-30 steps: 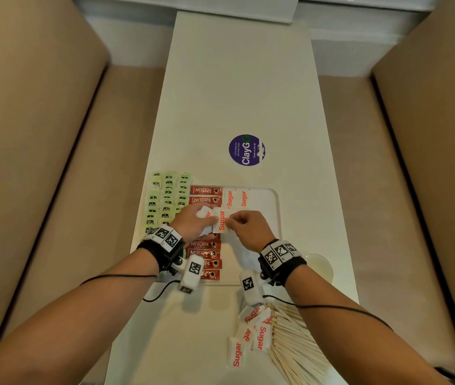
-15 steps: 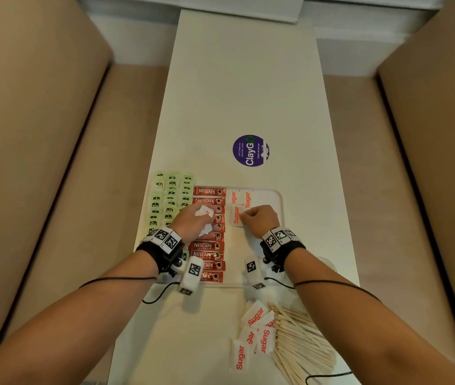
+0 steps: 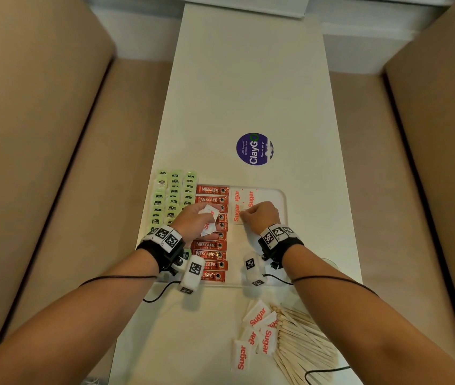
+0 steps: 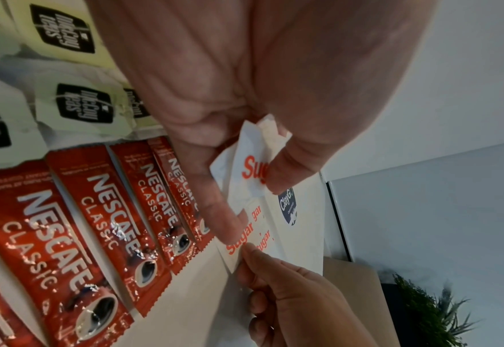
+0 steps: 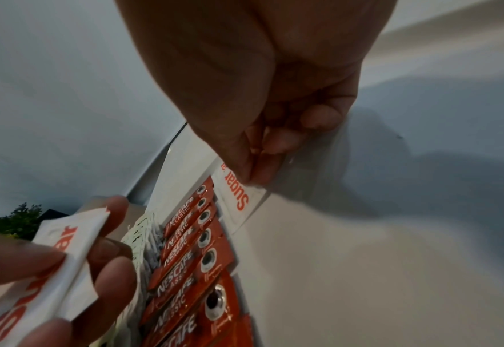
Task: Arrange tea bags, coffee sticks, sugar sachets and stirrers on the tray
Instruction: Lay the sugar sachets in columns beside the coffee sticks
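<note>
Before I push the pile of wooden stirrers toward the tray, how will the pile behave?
The wooden stirrers are thin, flat and loosely fanned, so they would probably slide and scatter rather than move together. They look light and stiff. Some sugar sachets overlap their edge and may be dragged along.

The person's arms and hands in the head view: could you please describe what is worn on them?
Bare forearms, no sleeves. Each wrist has a black band topped with white blocks of black square-patterned markers, a white marker-tagged camera pod below, and a thin black cable along the forearm.
</note>
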Action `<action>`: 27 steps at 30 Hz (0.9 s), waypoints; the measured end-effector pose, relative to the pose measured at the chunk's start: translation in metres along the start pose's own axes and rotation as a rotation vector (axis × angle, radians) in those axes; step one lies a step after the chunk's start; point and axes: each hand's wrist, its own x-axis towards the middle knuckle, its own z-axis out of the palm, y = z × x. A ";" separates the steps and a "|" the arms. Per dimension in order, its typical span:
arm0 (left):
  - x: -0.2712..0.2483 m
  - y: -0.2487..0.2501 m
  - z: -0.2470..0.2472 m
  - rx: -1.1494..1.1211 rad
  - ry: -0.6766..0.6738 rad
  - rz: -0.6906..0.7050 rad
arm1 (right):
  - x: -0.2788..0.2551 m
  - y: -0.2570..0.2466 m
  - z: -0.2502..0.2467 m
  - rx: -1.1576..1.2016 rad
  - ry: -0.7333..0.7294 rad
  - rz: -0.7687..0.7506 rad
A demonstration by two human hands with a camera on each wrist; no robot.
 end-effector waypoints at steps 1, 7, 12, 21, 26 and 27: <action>0.000 0.000 0.000 -0.002 -0.003 -0.002 | 0.000 0.000 0.000 -0.004 -0.004 0.001; -0.002 0.000 0.000 -0.003 -0.012 0.003 | 0.000 -0.003 -0.001 -0.021 -0.014 0.010; 0.000 -0.001 -0.002 0.024 -0.017 0.003 | 0.000 -0.004 -0.001 -0.030 -0.020 0.014; -0.002 0.001 -0.002 0.062 0.046 -0.012 | -0.013 -0.008 -0.002 0.033 0.036 -0.102; -0.004 0.002 0.000 0.123 0.063 0.024 | -0.033 -0.016 -0.005 0.173 -0.182 -0.228; -0.004 0.003 0.001 0.134 0.070 0.033 | -0.036 -0.016 -0.006 0.159 -0.215 -0.246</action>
